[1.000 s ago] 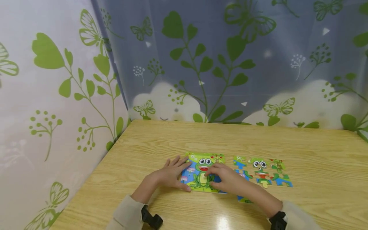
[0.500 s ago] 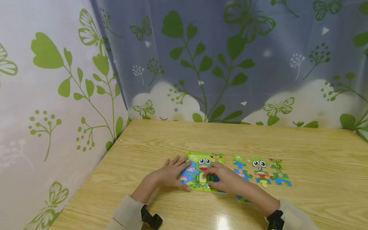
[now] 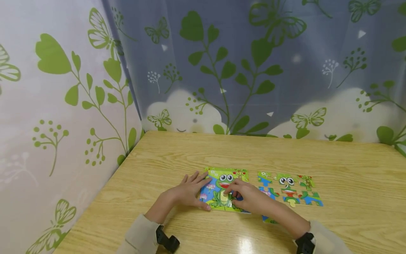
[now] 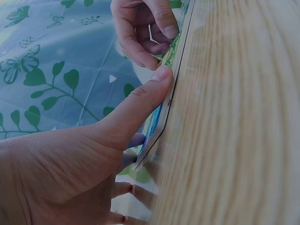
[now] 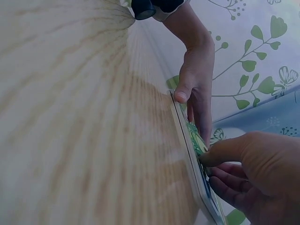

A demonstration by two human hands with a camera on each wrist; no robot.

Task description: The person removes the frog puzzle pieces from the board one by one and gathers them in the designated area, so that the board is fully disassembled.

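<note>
A frog puzzle board [image 3: 213, 203] lies on the table, its picture showing a frog by pink flowers. My left hand [image 3: 188, 192] rests along its left side, fingers spread. In the left wrist view the thumb [image 4: 145, 96] presses the board's near edge. Over the board's right half, my right hand [image 3: 250, 195] has curled fingers, index fingertip at the frog's belly and thumb lower right. Thumb and fingers [image 5: 227, 187] touch the board's face in the right wrist view. I cannot tell whether they pinch a piece there; the hand hides that corner.
Right of the board lie several loose puzzle pieces [image 3: 288, 193], laid out roughly in rows. The right forearm partly covers a lower one, a blue and green piece [image 3: 269, 220]. Printed curtains [image 3: 203, 70] stand behind the wooden table [image 3: 177, 151] and along its left side.
The right index fingertip has shifted slightly left across the frog's belly, and the right fingers curl a little differently. The left hand and the loose pieces stay in place.
</note>
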